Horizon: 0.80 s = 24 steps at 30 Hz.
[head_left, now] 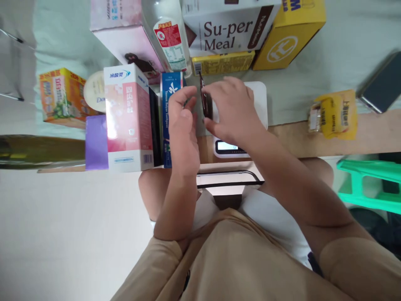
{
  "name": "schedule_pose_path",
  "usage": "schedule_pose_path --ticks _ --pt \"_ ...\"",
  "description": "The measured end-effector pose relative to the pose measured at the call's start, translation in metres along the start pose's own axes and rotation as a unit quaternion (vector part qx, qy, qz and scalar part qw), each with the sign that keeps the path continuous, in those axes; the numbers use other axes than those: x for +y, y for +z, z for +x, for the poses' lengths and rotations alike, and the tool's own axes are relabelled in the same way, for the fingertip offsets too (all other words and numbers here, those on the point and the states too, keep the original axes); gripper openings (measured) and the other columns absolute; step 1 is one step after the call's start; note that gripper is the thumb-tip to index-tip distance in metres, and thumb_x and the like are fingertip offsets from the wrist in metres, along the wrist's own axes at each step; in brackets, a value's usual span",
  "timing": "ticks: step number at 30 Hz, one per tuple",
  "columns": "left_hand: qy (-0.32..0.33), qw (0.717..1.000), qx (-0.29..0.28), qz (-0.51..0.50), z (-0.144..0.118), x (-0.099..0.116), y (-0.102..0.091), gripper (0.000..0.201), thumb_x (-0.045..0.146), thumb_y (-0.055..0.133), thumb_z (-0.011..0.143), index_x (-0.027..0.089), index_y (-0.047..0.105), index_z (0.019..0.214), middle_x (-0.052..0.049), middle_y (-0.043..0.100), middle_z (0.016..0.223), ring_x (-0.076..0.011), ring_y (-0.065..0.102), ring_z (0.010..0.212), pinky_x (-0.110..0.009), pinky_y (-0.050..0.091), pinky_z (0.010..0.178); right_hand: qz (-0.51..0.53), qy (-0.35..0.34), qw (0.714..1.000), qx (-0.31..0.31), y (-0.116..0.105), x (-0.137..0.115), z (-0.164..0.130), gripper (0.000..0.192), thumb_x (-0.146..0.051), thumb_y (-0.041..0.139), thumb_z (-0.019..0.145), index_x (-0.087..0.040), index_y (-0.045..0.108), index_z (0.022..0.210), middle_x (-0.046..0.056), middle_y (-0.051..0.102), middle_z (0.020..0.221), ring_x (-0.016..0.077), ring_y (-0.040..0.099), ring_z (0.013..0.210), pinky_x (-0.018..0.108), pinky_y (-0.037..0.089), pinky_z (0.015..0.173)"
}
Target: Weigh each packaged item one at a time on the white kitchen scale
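Note:
My right hand [234, 108] grips a thin, shiny dark-brown packet [205, 99] by its edge, between thumb and fingers. Under that hand lies a white digital scale [259, 98] with a lit display, partly covered by the hand. My left hand [184, 129] is to the left of the packet, fingers loosely bent and apart, with nothing visible in it. Beside it stands a blue toothpaste box [166, 113], partly hidden by the hand; whether they touch I cannot tell.
Behind stand a clear bottle [171, 42], a white Su-per Meal box [232, 29], and a yellow box [285, 42]. Left are a pink-and-white box [127, 113], a purple box [96, 142], and an orange box [61, 96]. A yellow snack packet [336, 115] and a phone [382, 83] lie right.

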<state>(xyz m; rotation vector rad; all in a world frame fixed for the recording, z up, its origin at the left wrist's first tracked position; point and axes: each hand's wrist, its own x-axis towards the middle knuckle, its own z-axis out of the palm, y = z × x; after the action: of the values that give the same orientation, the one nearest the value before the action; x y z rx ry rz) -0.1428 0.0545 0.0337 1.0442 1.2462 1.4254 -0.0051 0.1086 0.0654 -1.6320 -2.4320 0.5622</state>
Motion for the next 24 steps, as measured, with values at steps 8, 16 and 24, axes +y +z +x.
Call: schedule_pose_path --ticks 8,16,24 --pt "0.024 0.999 0.007 -0.027 -0.003 0.004 -0.003 0.041 0.075 0.062 0.089 0.046 0.062 0.118 0.003 0.065 0.14 -0.0289 0.056 0.149 -0.053 0.052 0.127 -0.107 -0.021 0.994 -0.007 0.016 -0.013 0.011 0.033 -0.037 0.065 0.092 -0.031 0.07 0.124 0.01 0.067 0.143 0.0401 0.048 0.15 0.072 0.041 0.126" --pt "0.047 0.994 0.022 -0.094 -0.005 0.012 -0.011 0.046 0.076 0.073 0.081 0.042 0.068 0.111 0.001 0.067 0.132 -0.0311 0.056 0.148 -0.054 0.047 0.131 -0.167 -0.03 0.981 -0.096 0.016 -0.025 0.034 0.084 -0.039 0.088 0.077 -0.02 0.055 0.151 0.021 0.045 0.169 0.0463 0.015 0.172 0.078 0.007 0.138" --pt "0.064 0.99 0.035 -0.123 -0.006 0.017 -0.012 0.05 0.079 0.073 0.084 0.035 0.072 0.108 -0.002 0.071 0.123 -0.0322 0.063 0.135 -0.051 0.054 0.121 -0.21 -0.043 0.963 -0.167 0.012 -0.018 0.072 0.109 -0.042 0.098 0.064 -0.02 0.049 0.159 0.022 0.056 0.159 0.0506 0.021 0.169 0.084 0.001 0.134"
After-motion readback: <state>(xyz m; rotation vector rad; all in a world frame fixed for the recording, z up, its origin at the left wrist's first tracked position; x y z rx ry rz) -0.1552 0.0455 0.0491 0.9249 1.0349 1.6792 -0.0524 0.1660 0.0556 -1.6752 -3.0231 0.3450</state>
